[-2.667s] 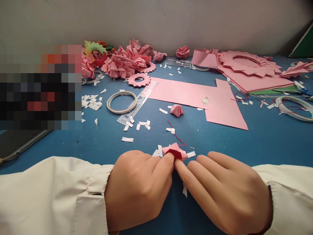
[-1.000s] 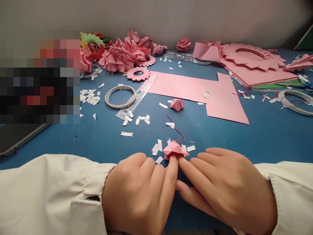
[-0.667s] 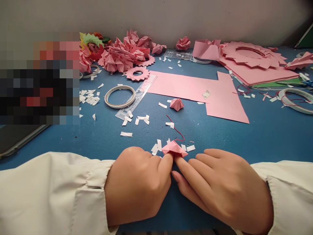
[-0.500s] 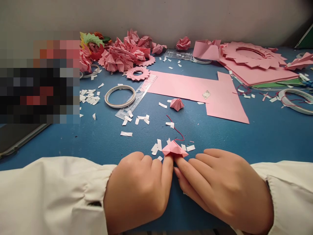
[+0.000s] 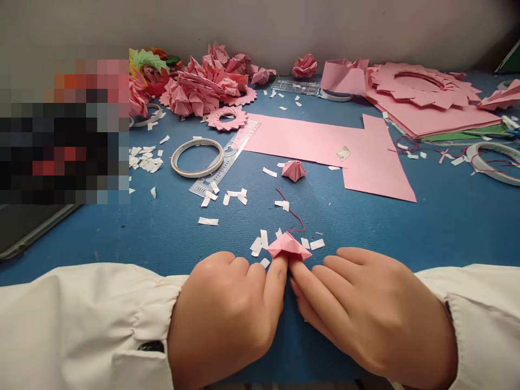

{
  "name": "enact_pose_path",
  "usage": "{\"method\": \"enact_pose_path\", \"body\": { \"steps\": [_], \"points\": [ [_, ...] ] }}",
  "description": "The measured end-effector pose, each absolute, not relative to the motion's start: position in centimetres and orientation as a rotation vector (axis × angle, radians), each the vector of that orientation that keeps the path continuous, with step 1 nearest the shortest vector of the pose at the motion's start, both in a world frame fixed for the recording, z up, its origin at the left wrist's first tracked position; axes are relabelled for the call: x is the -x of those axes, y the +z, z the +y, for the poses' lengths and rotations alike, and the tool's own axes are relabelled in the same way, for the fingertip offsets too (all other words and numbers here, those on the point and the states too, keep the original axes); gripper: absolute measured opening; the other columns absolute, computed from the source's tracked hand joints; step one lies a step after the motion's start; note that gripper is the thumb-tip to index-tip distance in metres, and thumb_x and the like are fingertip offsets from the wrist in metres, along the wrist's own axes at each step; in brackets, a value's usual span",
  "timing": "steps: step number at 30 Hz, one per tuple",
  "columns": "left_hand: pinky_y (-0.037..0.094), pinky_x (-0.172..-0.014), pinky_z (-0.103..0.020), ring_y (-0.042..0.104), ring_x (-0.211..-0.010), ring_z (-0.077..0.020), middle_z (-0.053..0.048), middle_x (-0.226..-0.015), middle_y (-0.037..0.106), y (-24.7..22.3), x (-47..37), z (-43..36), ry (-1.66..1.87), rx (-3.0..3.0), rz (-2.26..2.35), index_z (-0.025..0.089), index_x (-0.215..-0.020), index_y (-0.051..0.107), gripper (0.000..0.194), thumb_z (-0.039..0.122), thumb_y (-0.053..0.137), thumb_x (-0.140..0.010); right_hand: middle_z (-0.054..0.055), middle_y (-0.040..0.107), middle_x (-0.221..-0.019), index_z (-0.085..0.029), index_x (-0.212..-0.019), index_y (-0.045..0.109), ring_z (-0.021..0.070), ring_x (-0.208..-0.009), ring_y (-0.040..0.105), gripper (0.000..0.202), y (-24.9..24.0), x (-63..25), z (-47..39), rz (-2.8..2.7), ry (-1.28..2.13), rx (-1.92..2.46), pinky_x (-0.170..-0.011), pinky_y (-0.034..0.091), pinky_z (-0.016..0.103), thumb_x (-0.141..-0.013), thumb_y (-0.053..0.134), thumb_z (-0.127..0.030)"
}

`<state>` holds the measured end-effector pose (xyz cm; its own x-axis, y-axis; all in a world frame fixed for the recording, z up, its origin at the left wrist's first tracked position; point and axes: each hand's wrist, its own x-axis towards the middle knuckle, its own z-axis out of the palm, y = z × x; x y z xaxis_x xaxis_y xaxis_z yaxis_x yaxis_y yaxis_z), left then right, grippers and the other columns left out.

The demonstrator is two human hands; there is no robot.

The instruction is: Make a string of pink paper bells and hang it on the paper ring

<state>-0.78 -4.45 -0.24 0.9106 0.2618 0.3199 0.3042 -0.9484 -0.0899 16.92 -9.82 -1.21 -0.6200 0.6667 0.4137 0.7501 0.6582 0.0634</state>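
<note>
A small folded pink paper piece (image 5: 289, 245) is between my two hands near the front of the table, a red thread (image 5: 298, 216) trailing from its top. My left hand (image 5: 231, 309) has its fingers curled, with the index fingertip tucked under the paper's near edge. From the other side my right hand (image 5: 361, 303) presses its index fingertip under the same edge, the other fingers folded. Both fingertips are hidden beneath the paper. Slips of white paper (image 5: 255, 246) lie close around it. A second folded pink piece (image 5: 293, 170) stands farther back.
A tape roll (image 5: 197, 158) rests on a clear ruler (image 5: 221, 170). Beyond are a cut pink sheet (image 5: 300, 138), a heap of pink paper folds (image 5: 195, 92) and a stacked pink ring (image 5: 422, 84). Another tape roll (image 5: 495, 162) lies at right. The left side is blurred out.
Both hands keep the same hold on the folded pink paper piece. The view has shifted very slightly; nothing else visibly moves.
</note>
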Motion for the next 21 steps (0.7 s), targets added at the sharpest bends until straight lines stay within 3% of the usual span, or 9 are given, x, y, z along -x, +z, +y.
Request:
{"method": "enact_pose_path", "body": {
  "steps": [10,21],
  "points": [
    [0.029,-0.035,-0.029,0.049,-0.035,-0.0163,0.0,-0.047,0.054,0.11,0.81,-4.13,-0.337,2.977,-0.469,0.011,-0.079,0.061,0.025,0.009,0.037,-0.086,0.0,0.053,-0.051,-0.008,-0.078,0.065,0.0133,-0.042,0.044,0.017,-1.0,-16.74,-9.67,-2.453,-0.371,1.132,-0.045,0.028,0.032,-0.085,0.051,-0.016],
    [0.031,-0.033,-0.027,0.048,-0.035,-0.0163,-0.001,-0.047,0.054,0.72,0.82,-4.24,-0.23,2.87,-0.322,0.006,-0.085,0.06,0.022,0.006,0.038,-0.082,0.0,0.055,-0.05,-0.007,-0.077,0.067,0.0132,-0.04,0.046,0.019,-0.51,-16.7,-9.87,-2.491,-0.456,1.096,-0.044,0.031,0.032,-0.085,0.054,-0.018]
  ]
}}
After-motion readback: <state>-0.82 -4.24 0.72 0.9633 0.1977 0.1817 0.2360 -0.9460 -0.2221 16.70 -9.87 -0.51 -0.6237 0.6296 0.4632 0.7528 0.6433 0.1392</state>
